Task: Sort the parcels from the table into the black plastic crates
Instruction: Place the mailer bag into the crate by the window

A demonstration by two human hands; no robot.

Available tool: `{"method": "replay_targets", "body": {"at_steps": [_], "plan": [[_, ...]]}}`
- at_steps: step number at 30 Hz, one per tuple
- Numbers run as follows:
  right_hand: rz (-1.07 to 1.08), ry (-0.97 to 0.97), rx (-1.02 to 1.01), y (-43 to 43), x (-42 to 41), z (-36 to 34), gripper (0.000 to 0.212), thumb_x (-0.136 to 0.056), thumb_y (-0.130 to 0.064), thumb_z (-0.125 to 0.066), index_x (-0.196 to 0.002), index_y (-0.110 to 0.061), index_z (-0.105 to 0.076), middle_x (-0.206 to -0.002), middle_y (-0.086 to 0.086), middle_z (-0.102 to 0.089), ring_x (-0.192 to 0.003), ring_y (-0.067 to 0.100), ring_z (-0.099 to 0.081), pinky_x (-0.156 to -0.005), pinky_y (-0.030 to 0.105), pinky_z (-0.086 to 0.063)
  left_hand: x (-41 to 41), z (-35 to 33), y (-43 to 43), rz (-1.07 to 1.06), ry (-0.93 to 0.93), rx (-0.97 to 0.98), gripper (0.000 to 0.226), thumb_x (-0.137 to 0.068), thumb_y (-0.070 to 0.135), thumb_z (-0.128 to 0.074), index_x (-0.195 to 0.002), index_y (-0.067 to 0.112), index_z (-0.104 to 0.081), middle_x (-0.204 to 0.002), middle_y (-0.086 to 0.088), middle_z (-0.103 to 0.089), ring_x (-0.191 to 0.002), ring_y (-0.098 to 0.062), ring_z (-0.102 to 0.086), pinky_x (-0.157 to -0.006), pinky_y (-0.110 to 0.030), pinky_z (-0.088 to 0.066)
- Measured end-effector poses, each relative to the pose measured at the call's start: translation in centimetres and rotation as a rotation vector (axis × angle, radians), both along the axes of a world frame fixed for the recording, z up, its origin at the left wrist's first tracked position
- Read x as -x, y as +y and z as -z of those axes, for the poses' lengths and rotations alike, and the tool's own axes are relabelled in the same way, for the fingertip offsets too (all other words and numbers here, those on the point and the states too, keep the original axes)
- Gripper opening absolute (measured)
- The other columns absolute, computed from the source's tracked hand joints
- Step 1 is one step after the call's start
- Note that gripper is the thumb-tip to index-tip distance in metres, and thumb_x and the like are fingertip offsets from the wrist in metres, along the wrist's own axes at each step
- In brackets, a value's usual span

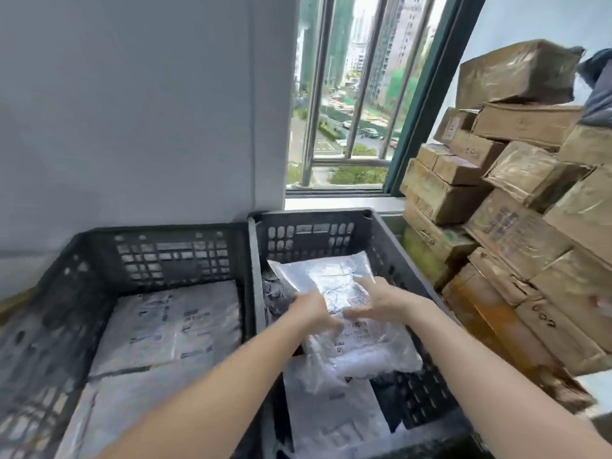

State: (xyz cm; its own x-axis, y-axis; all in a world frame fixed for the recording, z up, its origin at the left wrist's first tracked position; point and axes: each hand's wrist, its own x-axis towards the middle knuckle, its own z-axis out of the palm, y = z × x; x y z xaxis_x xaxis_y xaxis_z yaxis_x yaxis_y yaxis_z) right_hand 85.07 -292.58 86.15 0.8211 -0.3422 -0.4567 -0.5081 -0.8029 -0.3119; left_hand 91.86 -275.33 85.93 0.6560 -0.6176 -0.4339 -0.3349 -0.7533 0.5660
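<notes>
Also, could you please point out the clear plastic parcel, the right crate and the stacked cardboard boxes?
clear plastic parcel (331, 276), head view, on its crinkled upper part.
right crate (311, 231), head view, on its far slotted wall.
cardboard boxes (516, 233), head view, on a printed box side mid-stack.

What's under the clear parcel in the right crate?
A white parcel and dark material show beneath the clear parcel in the right crate; whatever lies directly under it is covered.

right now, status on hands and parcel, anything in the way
Left hand on clear plastic parcel, grip blurred; right hand flat on it. Parcel in right black crate, overlapping a white parcel. Nothing over it.
</notes>
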Motion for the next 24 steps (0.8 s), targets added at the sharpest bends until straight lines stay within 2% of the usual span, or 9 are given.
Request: {"method": "replay_targets", "body": {"at_steps": [2,5,6,8,11,14,17,20,24], "plan": [[-0.048,-0.012,-0.039,-0.3,-1.3,1.9,0.107,-0.076,-0.07,-0.068,-0.157,-0.027,-0.014,-0.163,0.008,-0.009,-0.138,0.029,-0.038,-0.108,0.039,-0.038,-0.6,1.1,-0.3,-0.073,0.014,-0.017,0.08,-0.084,0.034,-0.078,-0.144,0.004,-0.034,-0.117,-0.009,-0.056,-0.092,-0.016,-0.056,-0.075,-0.023,-0.048],[-0.102,-0.06,-0.042,-0.1,-3.6,4.6,0.102,-0.078,-0.074,-0.062,-0.156,-0.023,-0.019,-0.163,0.009,-0.006,-0.132,0.031,-0.046,-0.104,0.039,-0.043,-2.0,2.4,-0.4,-0.189,-0.025,-0.03,0.093,-0.082,0.029,-0.08,-0.152,0.01,-0.022,-0.143,-0.014,-0.041,-0.095,-0.014,-0.053,-0.072,-0.019,-0.045],[-0.114,-0.074,-0.022,0.1,-4.4,5.5,0.102,-0.078,-0.076,-0.059,-0.155,-0.023,-0.02,-0.163,0.012,-0.009,-0.13,0.033,-0.048,-0.104,0.041,-0.045,-2.4,2.7,-0.4,-0.223,-0.068,-0.061,0.093,-0.083,0.028,-0.079,-0.153,0.012,-0.021,-0.152,-0.018,-0.029,-0.11,-0.021,-0.053,-0.078,-0.023,-0.047],[-0.143,-0.079,0.031,0.2,-5.7,7.1,0.101,-0.079,-0.079,-0.054,-0.155,-0.022,-0.02,-0.161,0.014,-0.012,-0.125,0.034,-0.052,-0.097,0.044,-0.048,-3.1,3.6,-0.8,-0.251,-0.167,-0.165,0.091,-0.086,0.031,-0.076,-0.153,0.012,-0.018,-0.161,-0.024,0.001,-0.143,-0.039,-0.027,-0.103,-0.039,-0.044],[-0.186,-0.021,0.124,-0.1,-6.2,9.4,0.096,-0.081,-0.079,-0.049,-0.154,-0.025,-0.018,-0.162,0.017,0.001,-0.121,0.037,-0.054,-0.094,0.046,-0.051,-3.5,5.4,-1.7,-0.176,-0.272,-0.358,0.092,-0.09,0.03,-0.071,-0.156,0.014,-0.01,-0.16,-0.027,0.017,-0.149,-0.044,0.001,-0.116,-0.047,-0.033],[-0.268,-0.027,0.298,-0.8,-6.3,10.9,0.089,-0.08,-0.08,-0.05,-0.149,-0.028,-0.026,-0.163,0.018,0.01,-0.142,0.044,-0.027,-0.107,0.061,-0.033,-3.3,6.7,-2.3,-0.026,-0.372,-0.587,0.085,-0.092,0.03,-0.068,-0.156,0.01,-0.015,-0.16,-0.025,0.017,-0.148,-0.046,0.01,-0.119,-0.056,-0.018],[-0.419,-0.13,0.359,-1.2,-6.4,11.0,0.083,-0.077,-0.079,-0.054,-0.135,-0.021,-0.041,-0.165,0.012,0.008,-0.151,0.034,0.001,-0.114,0.064,-0.016,-3.3,7.8,-2.8,0.055,-0.331,-0.64,0.099,-0.089,0.044,-0.069,-0.156,0.002,-0.011,-0.161,-0.026,0.012,-0.149,-0.042,0.011,-0.119,-0.059,-0.01],[-0.454,-0.096,0.325,-1.8,-6.5,11.5,0.109,-0.074,-0.08,-0.056,-0.156,-0.025,-0.011,-0.165,0.009,0.008,-0.152,0.029,0.005,-0.118,0.06,-0.004,-3.9,8.0,-3.4,0.063,-0.371,-0.568,0.118,-0.082,0.047,-0.076,-0.156,0.009,0.007,-0.162,-0.024,0.013,-0.15,-0.04,0.012,-0.12,-0.059,-0.009],[-0.455,-0.046,0.282,-1.6,-6.5,12.7,0.109,-0.077,-0.078,-0.057,-0.154,-0.041,0.011,-0.164,0.008,0.018,-0.151,0.03,0.012,-0.116,0.062,0.004,-5.0,9.4,-3.3,0.113,-0.317,-0.589,0.125,-0.08,0.051,-0.075,-0.155,0.02,0.02,-0.16,-0.02,0.023,-0.148,-0.041,0.017,-0.119,-0.063,-0.005]]}}
